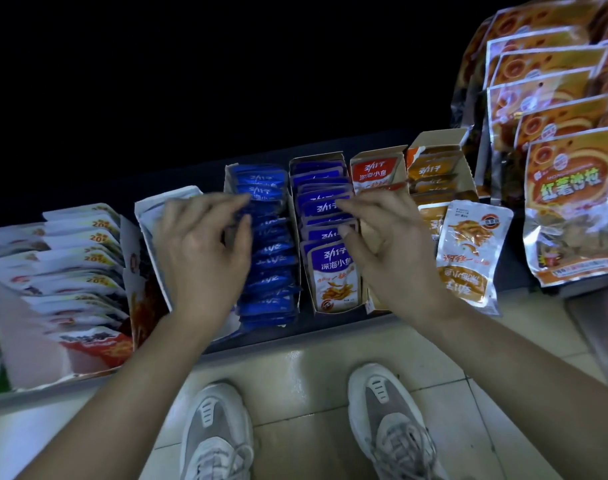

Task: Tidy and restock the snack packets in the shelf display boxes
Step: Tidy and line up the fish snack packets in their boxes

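A cardboard display box [230, 188] holds a row of blue snack packets [273, 258]. The box to its right [330, 157] holds purple packets [333, 271]. My left hand [205, 251] reaches over the blue row, with its nearly straight fingertips touching the packets near the back. My right hand [385, 244] is over the purple box; its fingers and thumb pinch the tops of several purple packets in the middle of the row. Further right are a red-packet box [375, 171] and an orange-packet box [434, 171].
A loose white-orange packet [468, 251] leans at the shelf edge right of my right hand. Large orange bags [569, 202] hang and stand at the far right. White packets [70, 265] fill boxes on the left. My shoes [219, 431] stand on the tiled floor below.
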Tool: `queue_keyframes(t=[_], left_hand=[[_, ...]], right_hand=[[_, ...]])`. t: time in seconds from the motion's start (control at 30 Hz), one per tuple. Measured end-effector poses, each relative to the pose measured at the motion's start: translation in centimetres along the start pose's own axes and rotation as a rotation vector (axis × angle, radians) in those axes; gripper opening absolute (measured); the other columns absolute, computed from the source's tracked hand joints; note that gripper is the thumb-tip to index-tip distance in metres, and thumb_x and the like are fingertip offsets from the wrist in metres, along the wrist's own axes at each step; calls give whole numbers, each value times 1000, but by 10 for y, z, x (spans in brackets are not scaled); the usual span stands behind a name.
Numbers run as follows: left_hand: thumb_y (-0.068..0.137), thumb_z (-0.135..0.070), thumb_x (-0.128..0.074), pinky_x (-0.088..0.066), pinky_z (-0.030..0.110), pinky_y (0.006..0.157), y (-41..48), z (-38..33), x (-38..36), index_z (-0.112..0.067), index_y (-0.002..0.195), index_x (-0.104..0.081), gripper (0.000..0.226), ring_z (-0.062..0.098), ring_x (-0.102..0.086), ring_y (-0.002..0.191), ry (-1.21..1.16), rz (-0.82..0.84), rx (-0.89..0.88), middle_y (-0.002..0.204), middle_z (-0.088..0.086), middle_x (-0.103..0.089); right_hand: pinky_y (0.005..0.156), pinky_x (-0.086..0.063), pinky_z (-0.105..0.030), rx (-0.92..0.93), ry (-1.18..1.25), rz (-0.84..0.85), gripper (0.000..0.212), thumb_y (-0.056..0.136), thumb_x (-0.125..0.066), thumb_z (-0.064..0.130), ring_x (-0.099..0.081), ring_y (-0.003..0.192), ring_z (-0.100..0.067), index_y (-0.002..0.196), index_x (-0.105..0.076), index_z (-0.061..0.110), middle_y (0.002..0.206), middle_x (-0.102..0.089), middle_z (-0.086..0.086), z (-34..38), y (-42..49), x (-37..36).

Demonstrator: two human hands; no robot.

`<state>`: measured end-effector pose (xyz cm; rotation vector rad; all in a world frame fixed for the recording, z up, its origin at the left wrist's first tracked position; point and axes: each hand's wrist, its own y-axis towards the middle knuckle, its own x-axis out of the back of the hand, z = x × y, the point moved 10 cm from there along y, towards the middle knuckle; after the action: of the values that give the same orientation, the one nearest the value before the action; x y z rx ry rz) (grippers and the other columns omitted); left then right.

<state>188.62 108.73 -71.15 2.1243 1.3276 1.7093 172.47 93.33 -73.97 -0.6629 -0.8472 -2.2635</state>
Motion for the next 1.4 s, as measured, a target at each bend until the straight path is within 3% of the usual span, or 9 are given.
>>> queue_keyframes(t=[0.13, 0.27, 0.5, 0.63, 0.77, 0.9, 1.0, 1.2, 1.4], left_hand=[[98, -41, -62, -32, 40, 79, 17, 19, -4, -26, 114, -74, 25, 30, -52, 98, 213, 67, -73, 108, -8, -72], [99, -48, -57, -31, 41, 79, 35, 20, -8, -28, 102, -77, 28, 29, -53, 92, 218, 89, -99, 93, -7, -72], [100, -54, -47, -31, 42, 84, 37, 26, -16, -33, 96, -77, 37, 23, -49, 92, 311, 132, 0, 82, -11, -69], [95, -51, -58, -25, 37, 80, 33, 24, -15, -34, 94, -79, 26, 22, -49, 88, 298, 128, 2, 80, -12, -70], [95, -44, -63, -28, 35, 79, 30, 21, -5, -30, 100, -78, 21, 24, -52, 88, 115, 82, -29, 94, -10, -73], [92, -47, -68, -33, 38, 82, 6, 6, -1, -25, 100, -78, 25, 25, -55, 95, 19, 153, -165, 101, -11, -73], [92, -46, -67, -33, 40, 85, -6, 6, -8, -25, 107, -78, 29, 26, -54, 101, 68, 225, -202, 108, -12, -73], [93, -36, -64, -15, 29, 82, 12, 3, -17, -31, 98, -79, 17, 21, -47, 93, 109, 273, -288, 101, -18, -73], [95, -33, -61, -16, 29, 83, 10, -1, -13, -29, 100, -79, 19, 21, -49, 96, 82, 256, -259, 104, -15, -73]], right_hand=[[108, -35, -43, 202, -326, 202, 54, 97, -54, 46, -35, 139, -23, 144, -50, 19, 152, -44, 1, 30, 0, -37], [116, -18, -41, 151, -397, 337, 67, 96, -47, 52, -11, 151, -24, 154, -31, 23, 165, -18, 1, 20, -4, -58], [116, -14, -39, 113, -389, 327, 67, 96, -53, 49, -8, 152, -22, 154, -31, 25, 165, -18, 2, 15, -3, -63], [115, -13, -38, 108, -382, 312, 67, 94, -57, 46, -9, 152, -22, 153, -33, 24, 164, -20, 2, 16, -2, -65], [115, -14, -38, 113, -283, 280, 69, 92, -60, 47, -14, 151, -20, 152, -34, 24, 163, -24, 2, 18, -2, -60], [114, -32, -40, 144, -121, 107, 56, 92, -65, 39, -39, 138, -23, 140, -53, 13, 148, -48, -4, 15, -5, -33], [111, -37, -39, 194, -121, 59, 42, 95, -64, 27, -46, 130, -24, 132, -60, 8, 138, -56, -7, 10, -10, -27], [99, -49, -40, 171, -116, 1, 34, 92, -69, 19, -57, 116, -25, 123, -66, 6, 124, -66, -9, 2, -8, -15], [107, -42, -44, 220, -241, 160, 48, 96, -59, 38, -47, 133, -23, 136, -57, 12, 143, -55, -3, 3, -8, -32]])
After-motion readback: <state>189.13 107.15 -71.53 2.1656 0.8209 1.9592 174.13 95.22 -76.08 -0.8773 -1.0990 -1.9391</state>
